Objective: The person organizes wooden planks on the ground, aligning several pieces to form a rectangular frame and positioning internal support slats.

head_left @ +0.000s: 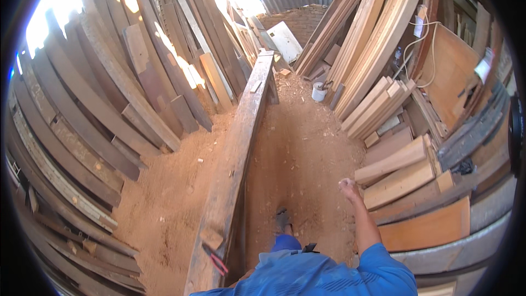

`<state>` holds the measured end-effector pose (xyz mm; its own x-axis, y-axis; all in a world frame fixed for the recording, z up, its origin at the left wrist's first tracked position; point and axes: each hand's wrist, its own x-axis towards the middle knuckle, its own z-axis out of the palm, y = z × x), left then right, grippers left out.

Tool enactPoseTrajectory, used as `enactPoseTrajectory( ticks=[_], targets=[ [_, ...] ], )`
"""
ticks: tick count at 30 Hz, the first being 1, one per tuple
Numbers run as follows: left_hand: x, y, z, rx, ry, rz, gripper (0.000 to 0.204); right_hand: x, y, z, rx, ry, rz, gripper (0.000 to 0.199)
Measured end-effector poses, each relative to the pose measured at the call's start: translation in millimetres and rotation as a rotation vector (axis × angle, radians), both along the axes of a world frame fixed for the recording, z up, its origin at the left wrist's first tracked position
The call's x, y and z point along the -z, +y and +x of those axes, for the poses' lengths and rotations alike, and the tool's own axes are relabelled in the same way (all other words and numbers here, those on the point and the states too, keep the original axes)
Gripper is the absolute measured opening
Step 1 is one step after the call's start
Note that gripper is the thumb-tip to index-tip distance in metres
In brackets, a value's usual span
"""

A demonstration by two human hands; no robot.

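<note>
My right hand (349, 188) hangs at the end of my outstretched right arm, beside the ends of the stacked boards (392, 160) on the right. Its fingers look loosely curled, and I see nothing in them. My left hand is out of view; only a sliver of skin shows by the bench's near end. The long narrow wooden bench (233, 159) runs away from me on my left. On its near end lie red-handled pliers (218, 263) and a small wood block (211, 237). Farther off, a small flat piece (256, 86) rests on the bench top.
Dark planks (109, 77) lean along the left side, and lighter beams (378, 38) lean at the far right. A white bucket (319, 92) stands near those beams. Sawdust and wood chips cover the floor (301, 148). A pale cable (419, 60) loops over an orange-brown panel (452, 71).
</note>
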<state>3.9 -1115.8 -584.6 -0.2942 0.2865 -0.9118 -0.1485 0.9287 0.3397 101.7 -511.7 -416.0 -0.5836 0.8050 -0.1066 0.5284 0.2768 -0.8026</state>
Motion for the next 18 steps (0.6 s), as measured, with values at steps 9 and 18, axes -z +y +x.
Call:
enactPoseTrajectory(
  ticks=[9,18],
  targets=[
    [2.1,309.0,-329.7,0.223,0.468,0.343,0.050,142.2,80.4,-35.7,-0.489,-0.527,0.209,0.022],
    [-155.2,604.9,-577.0,-0.074,0.796,0.484,0.054,89.4,155.5,-14.7,-0.310,-0.318,-0.402,0.018]
  ],
)
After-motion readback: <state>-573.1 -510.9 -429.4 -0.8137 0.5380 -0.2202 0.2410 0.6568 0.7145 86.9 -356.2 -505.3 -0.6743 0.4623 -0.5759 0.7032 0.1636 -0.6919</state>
